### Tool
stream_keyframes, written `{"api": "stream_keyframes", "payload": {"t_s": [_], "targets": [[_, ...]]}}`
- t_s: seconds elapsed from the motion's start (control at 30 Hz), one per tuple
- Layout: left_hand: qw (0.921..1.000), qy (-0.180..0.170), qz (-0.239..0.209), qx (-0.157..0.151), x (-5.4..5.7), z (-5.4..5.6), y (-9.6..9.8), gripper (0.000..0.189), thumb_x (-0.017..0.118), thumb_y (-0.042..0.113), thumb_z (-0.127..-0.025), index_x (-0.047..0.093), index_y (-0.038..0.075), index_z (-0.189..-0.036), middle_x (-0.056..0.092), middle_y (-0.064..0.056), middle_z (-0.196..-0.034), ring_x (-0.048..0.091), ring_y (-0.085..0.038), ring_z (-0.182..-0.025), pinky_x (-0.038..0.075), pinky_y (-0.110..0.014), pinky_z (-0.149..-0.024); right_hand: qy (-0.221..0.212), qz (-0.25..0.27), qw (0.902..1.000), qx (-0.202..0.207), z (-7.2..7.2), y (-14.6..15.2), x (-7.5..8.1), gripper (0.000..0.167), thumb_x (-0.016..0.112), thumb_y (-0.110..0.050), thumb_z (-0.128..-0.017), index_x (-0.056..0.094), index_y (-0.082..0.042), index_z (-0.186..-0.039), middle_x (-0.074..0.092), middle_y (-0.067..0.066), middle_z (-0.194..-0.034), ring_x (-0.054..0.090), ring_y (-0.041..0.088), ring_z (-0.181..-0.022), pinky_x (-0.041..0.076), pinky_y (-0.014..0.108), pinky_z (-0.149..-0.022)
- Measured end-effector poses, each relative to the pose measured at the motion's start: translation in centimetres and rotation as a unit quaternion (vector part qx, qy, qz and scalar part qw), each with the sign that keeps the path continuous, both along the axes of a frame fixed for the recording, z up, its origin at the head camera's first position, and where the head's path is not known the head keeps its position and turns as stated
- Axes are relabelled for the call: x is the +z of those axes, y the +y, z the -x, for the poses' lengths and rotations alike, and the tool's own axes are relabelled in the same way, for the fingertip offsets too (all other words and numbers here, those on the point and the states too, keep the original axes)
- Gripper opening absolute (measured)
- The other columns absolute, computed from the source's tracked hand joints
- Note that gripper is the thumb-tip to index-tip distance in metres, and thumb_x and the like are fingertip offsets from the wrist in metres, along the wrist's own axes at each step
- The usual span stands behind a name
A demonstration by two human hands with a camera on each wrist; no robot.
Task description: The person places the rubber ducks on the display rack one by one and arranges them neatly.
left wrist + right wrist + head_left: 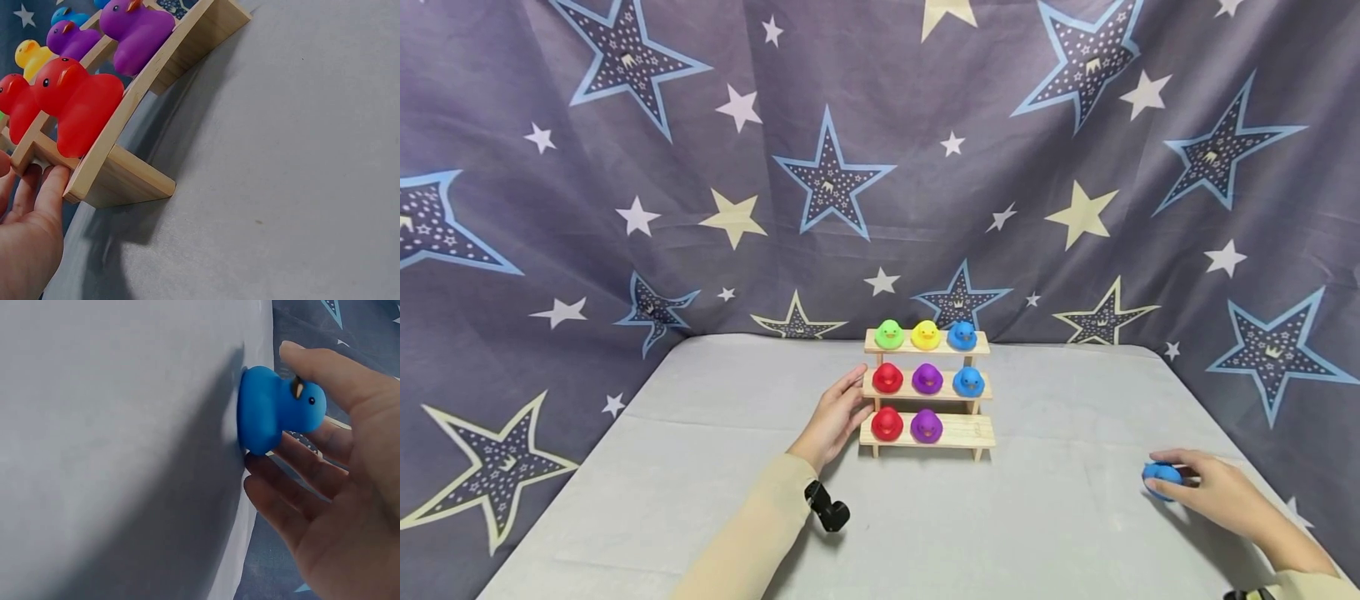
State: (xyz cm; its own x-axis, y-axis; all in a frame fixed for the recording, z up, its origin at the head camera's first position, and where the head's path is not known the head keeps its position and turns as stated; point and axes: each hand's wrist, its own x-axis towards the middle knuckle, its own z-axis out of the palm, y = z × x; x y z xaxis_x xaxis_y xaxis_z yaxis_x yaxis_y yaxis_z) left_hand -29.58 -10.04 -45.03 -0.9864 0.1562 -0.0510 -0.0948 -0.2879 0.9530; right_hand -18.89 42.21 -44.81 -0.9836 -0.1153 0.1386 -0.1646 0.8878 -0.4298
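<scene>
A three-tier wooden display stand (966, 430) holds several rubber ducks. My left hand (835, 417) grips its left end at the middle tier, fingertips under the board in the left wrist view. The top tier carries a green duck (890, 335), a yellow duck (926, 336) and a blue duck (962, 336). Red, purple and blue ducks sit on the middle tier; a red duck (887, 425) and a purple duck (927, 427) stand on the bottom one. Far right, my right hand (1225, 496) surrounds another blue duck (259, 412) on the table, thumb and fingers spread around it.
The table (1037, 517) has a pale grey cover. A dark star-patterned curtain (887, 125) hangs behind it and along both sides. The right hand is near the table's right edge. The bottom tier's right end is bare wood.
</scene>
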Motion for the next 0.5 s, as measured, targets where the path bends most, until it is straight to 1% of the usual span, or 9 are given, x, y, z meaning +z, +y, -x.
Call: {"api": "stream_keyframes", "payload": {"t_s": [0.03, 0.13, 0.2, 0.27, 0.37, 0.5], "targets": [[1.0, 0.0, 0.001, 0.001, 0.0, -0.02, 0.01, 0.055, 0.04, 0.002, -0.103, 0.032, 0.006, -0.157, 0.023, -0.02, -0.161, 0.029, -0.039, -0.143, 0.039, -0.041, -0.116, 0.004, -0.004, 1.0, -0.002, 0.03, -0.02, -0.06, 0.051, 0.082, -0.036, -0.084, 0.071, 0.0, -0.118, 0.071, 0.018, -0.106, 0.07, 0.028, -0.087, 0.058, 0.027, -0.067], [1.0, 0.001, 0.001, 0.002, -0.02, -0.01, 0.04, 0.054, 0.039, 0.002, -0.103, 0.033, 0.006, -0.156, 0.023, -0.021, -0.161, 0.029, -0.039, -0.143, 0.039, -0.043, -0.115, 0.002, -0.01, 0.9999, 0.0, 0.06, -0.06, -0.1, 0.053, 0.083, -0.036, -0.082, 0.07, 0.002, -0.117, 0.069, 0.023, -0.109, 0.07, 0.032, -0.088, 0.06, 0.033, -0.069], [1.0, 0.001, 0.001, 0.004, -0.07, 0.01, 0.06, 0.055, 0.039, 0.001, -0.102, 0.033, 0.006, -0.156, 0.025, -0.021, -0.16, 0.031, -0.039, -0.142, 0.04, -0.043, -0.115, -0.002, -0.012, 0.9999, 0.002, 0.11, -0.06, -0.16, 0.055, 0.085, -0.035, -0.081, 0.07, 0.003, -0.118, 0.068, 0.025, -0.111, 0.07, 0.032, -0.089, 0.06, 0.034, -0.07], [1.0, 0.0, -0.001, 0.005, -0.12, 0.06, 0.07, 0.054, 0.039, 0.001, -0.102, 0.033, 0.005, -0.156, 0.027, -0.021, -0.159, 0.033, -0.038, -0.142, 0.04, -0.042, -0.115, -0.008, -0.01, 0.9999, 0.01, 0.09, -0.05, -0.16, 0.056, 0.085, -0.032, -0.08, 0.069, 0.004, -0.119, 0.067, 0.027, -0.112, 0.069, 0.033, -0.09, 0.06, 0.034, -0.07], [1.0, -0.001, -0.003, 0.004, -0.14, 0.09, 0.1, 0.055, 0.039, 0.001, -0.102, 0.032, 0.005, -0.157, 0.029, -0.02, -0.159, 0.035, -0.037, -0.141, 0.041, -0.04, -0.114, -0.005, -0.011, 0.9998, 0.018, 0.05, -0.02, -0.27, 0.055, 0.087, -0.029, -0.077, 0.069, 0.004, -0.118, 0.067, 0.027, -0.111, 0.07, 0.032, -0.09, 0.059, 0.027, -0.068], [1.0, 0.002, -0.005, 0.002, -0.12, 0.06, 0.13, 0.055, 0.039, 0.001, -0.102, 0.032, 0.005, -0.157, 0.028, -0.02, -0.159, 0.035, -0.038, -0.142, 0.04, -0.04, -0.114, 0.004, -0.018, 0.9996, 0.021, 0.0, 0.06, -0.39, 0.054, 0.088, -0.029, -0.076, 0.07, 0.003, -0.117, 0.067, 0.027, -0.111, 0.07, 0.032, -0.09, 0.059, 0.027, -0.069]]}}
